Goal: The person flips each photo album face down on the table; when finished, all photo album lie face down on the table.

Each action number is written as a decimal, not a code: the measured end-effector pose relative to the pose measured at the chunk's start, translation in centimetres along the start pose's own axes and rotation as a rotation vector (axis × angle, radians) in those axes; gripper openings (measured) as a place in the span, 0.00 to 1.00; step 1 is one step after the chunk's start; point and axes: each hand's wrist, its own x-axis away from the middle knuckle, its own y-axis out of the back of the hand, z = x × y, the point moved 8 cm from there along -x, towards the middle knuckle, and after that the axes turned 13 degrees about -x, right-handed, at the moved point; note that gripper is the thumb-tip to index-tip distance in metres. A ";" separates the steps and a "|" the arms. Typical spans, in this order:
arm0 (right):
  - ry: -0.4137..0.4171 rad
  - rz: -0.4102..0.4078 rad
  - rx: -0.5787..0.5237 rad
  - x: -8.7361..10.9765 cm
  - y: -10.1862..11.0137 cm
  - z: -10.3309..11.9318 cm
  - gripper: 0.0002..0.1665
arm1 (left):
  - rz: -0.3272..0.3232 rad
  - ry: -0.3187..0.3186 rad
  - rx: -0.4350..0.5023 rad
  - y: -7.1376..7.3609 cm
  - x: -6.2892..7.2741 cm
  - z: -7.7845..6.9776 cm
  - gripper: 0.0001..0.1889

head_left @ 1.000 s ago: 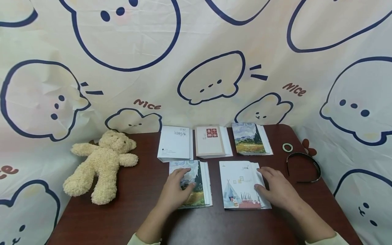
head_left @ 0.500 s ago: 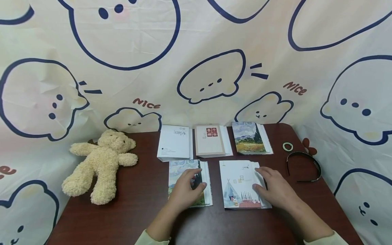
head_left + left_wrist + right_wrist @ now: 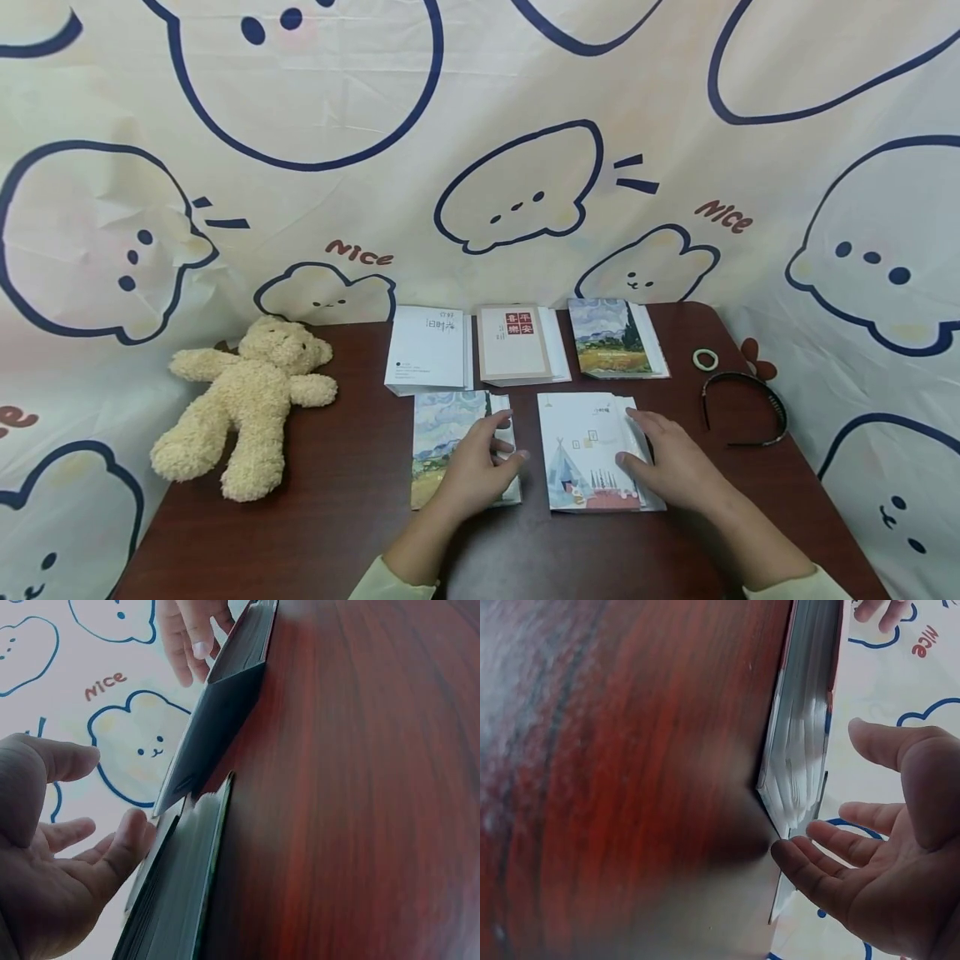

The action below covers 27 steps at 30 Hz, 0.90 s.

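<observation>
Cream cloth printed with dark-blue outlined cartoon animals (image 3: 480,83) hung behind my glossy reddish-brown surface (image 3: 337,521). At the far left lay a pale-yellow curly plush bear (image 3: 255,400). Next, in the back row, was a white rectangular album with dark lettering (image 3: 425,358), and nearer me a thick album with a painted landscape cover (image 3: 438,433). Over its right part was my left hand (image 3: 480,467), fingers relaxed and parted from the thumb, with hold of nothing; whether a fingertip brushed the cover I could not tell. For a sound lift, I judged, thumb and fingers should take both covers together, so that the loose-edged pages (image 3: 176,892) would not fan out. Those filled the space between the covers; what they contained was hidden.

Mid-row at the back lay a beige album with red square print (image 3: 513,354). Nearer me, to its right, was a white album with a blue tent picture (image 3: 585,433), and behind that a second landscape-covered album (image 3: 611,342). My right hand (image 3: 678,462) was at the tent album's right edge, thumb and fingers well apart, gripping nothing; squaring that edge would call for light, even pressure, I thought.

Farthest right were a pale-green ring (image 3: 706,369), a thin black headband (image 3: 783,408) and a reddish-brown flower-shaped piece (image 3: 765,370).
</observation>
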 end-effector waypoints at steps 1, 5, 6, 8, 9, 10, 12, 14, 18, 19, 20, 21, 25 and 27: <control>-0.007 0.004 -0.011 0.0 0.0 -0.1 0.47 | 0.007 0.008 0.010 -0.2 -0.1 0.0 0.33; -0.030 0.009 -0.044 -0.1 -0.1 -0.5 0.50 | 0.034 0.032 0.044 -1.1 -0.2 -0.1 0.34; -0.035 0.007 -0.053 -0.1 0.0 -0.6 0.51 | 0.039 0.036 0.045 -1.2 -0.2 -0.1 0.34; -0.043 0.005 -0.067 -0.1 0.0 -0.8 0.51 | 0.044 0.031 0.044 -1.5 -0.3 -0.3 0.34; -0.045 0.006 -0.073 -0.1 0.0 -0.9 0.51 | 0.047 0.033 0.038 -1.7 -0.3 -0.4 0.34; -0.049 0.006 -0.081 -0.1 0.1 -0.9 0.51 | 0.050 0.031 0.033 -1.8 -0.3 -0.5 0.34; -0.054 0.008 -0.089 0.0 0.1 -1.1 0.51 | 0.057 0.027 0.028 -2.1 -0.3 -0.7 0.34; -0.060 0.014 -0.091 0.0 0.0 -1.2 0.51 | 0.070 0.026 0.037 -2.5 -0.4 -0.8 0.35; -0.072 0.024 -0.094 -0.1 -0.2 -1.3 0.52 | 0.114 0.047 0.083 -3.5 -0.6 -0.8 0.37; -0.075 0.027 -0.092 -0.1 -0.2 -1.3 0.52 | 0.125 0.051 0.093 -3.7 -0.6 -0.8 0.38; -0.078 0.029 -0.091 -0.1 -0.2 -1.3 0.52 | 0.135 0.061 0.098 -3.9 -0.6 -0.7 0.38; -0.078 0.031 -0.088 -0.1 -0.3 -1.3 0.52 | 0.145 0.071 0.102 -4.2 -0.6 -0.7 0.39; -0.071 0.032 -0.076 -0.2 -0.4 -1.1 0.50 | 0.166 0.086 0.099 -4.7 -0.8 -0.6 0.40; -0.070 0.033 -0.078 -0.2 -0.5 -1.1 0.50 | 0.177 0.092 0.103 -4.9 -0.8 -0.7 0.40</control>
